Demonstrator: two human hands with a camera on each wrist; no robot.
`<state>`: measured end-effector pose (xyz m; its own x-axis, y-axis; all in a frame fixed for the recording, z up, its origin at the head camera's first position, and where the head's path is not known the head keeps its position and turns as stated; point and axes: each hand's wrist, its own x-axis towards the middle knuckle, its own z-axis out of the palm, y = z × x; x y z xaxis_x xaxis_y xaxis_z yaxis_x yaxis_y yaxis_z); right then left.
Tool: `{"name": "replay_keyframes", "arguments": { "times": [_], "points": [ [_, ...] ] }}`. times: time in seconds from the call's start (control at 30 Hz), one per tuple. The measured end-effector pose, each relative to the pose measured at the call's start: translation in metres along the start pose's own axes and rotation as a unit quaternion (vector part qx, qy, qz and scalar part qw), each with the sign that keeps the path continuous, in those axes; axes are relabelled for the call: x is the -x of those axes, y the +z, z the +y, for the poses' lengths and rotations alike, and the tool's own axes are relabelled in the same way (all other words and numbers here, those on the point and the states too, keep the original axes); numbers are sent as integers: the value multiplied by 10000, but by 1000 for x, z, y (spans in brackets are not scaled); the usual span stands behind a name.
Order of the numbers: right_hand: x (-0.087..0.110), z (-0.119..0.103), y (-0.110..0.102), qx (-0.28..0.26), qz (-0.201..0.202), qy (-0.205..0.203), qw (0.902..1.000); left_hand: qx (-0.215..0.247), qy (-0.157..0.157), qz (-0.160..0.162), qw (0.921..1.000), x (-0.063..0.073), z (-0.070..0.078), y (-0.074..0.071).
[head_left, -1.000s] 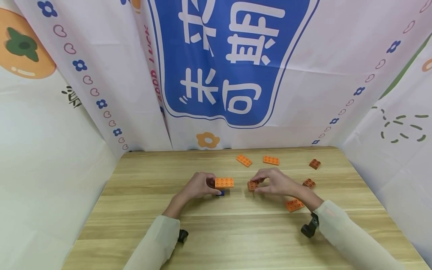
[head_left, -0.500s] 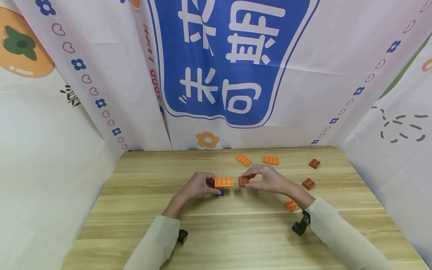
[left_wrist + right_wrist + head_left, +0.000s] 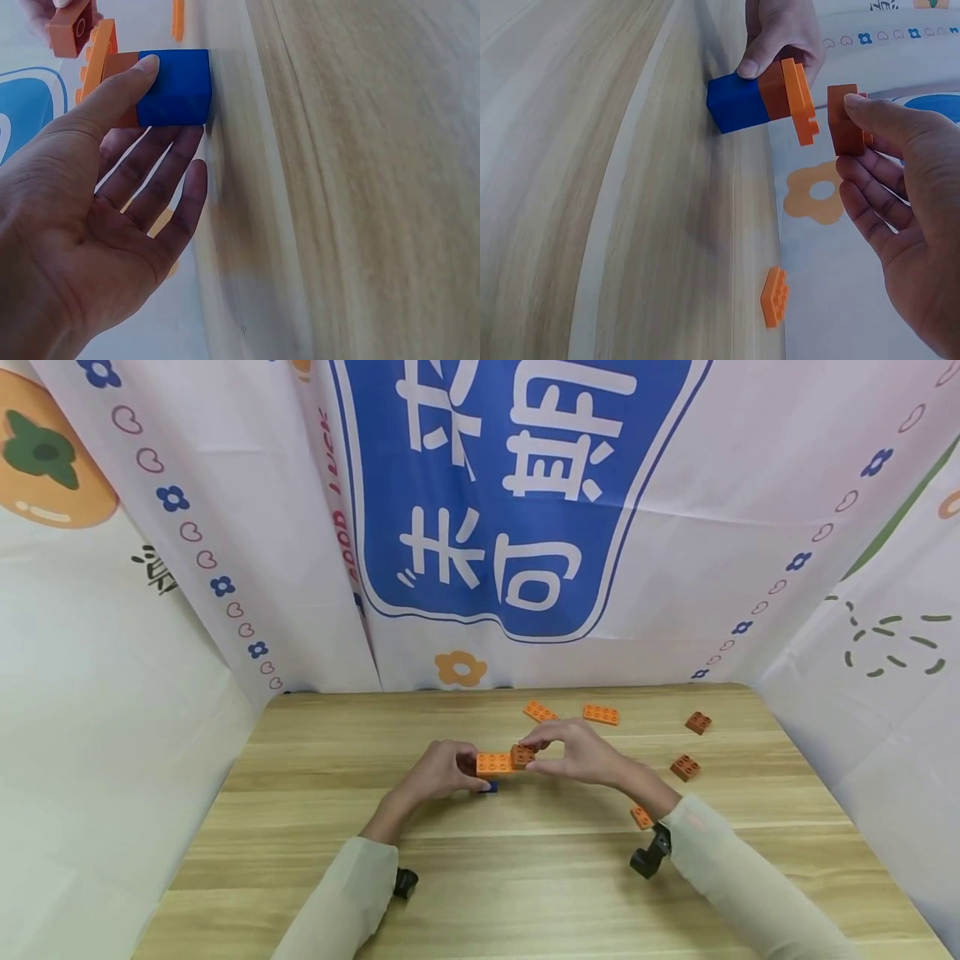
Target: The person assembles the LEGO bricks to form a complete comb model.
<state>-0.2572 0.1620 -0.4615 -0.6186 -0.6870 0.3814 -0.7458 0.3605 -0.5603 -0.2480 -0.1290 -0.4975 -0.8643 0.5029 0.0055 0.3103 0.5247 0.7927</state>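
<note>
My left hand (image 3: 441,770) grips a small stack standing on the wooden table. At its base is a blue block (image 3: 176,86), above it a brown brick (image 3: 774,90), and on top a flat orange plate (image 3: 492,763) with studs. Thumb and fingers hold the stack around the blue and brown parts. My right hand (image 3: 588,755) pinches another brown brick (image 3: 522,756) between thumb and fingers. That brick is just above the right end of the orange plate, with a narrow gap between them in the right wrist view (image 3: 845,120).
Two loose orange plates, one angled (image 3: 541,712) and one straight (image 3: 602,715), lie behind the right hand. To the right are two brown bricks, the far one (image 3: 698,722) and the near one (image 3: 686,767). Another orange piece (image 3: 641,817) is partly hidden under my right forearm.
My right hand has moved left with the brown brick, from beside the stack to over the orange plate's right end. The left hand and its stack have stayed in place.
</note>
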Motion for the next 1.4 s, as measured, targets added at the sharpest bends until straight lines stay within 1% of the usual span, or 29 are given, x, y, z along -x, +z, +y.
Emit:
{"name": "replay_keyframes", "arguments": {
  "times": [0.13, 0.23, 0.37, 0.57, 1.0, 1.27, 1.4],
  "points": [
    [-6, -4, 3, 97, 88, -62, 9999, 0, 17, -17, 10000, 0, 1, -1],
    [-11, -6, 6, 172, 83, 33, 9998, -25, 9, -9, 10000, 0, 1, -1],
    [-17, -10, 9, 140, 31, 115, 9998, -31, 2, -22, 10000, -1, 0, -1],
    [-24, -14, 14, 64, -9, 84, 9999, 5, 56, -23, 10000, -2, -2, -1],
    [-30, -17, 21, 105, 10, 183, 9998, 31, 12, -3, 10000, -5, 1, -1],
    [-34, -20, 27, 132, -55, 467, 9988, 158, -50, -17, 9999, -4, 1, 0],
    [-36, -21, 29, 167, -15, 419, 9990, 130, -29, -3, 9999, -5, 2, 0]
  ]
}}
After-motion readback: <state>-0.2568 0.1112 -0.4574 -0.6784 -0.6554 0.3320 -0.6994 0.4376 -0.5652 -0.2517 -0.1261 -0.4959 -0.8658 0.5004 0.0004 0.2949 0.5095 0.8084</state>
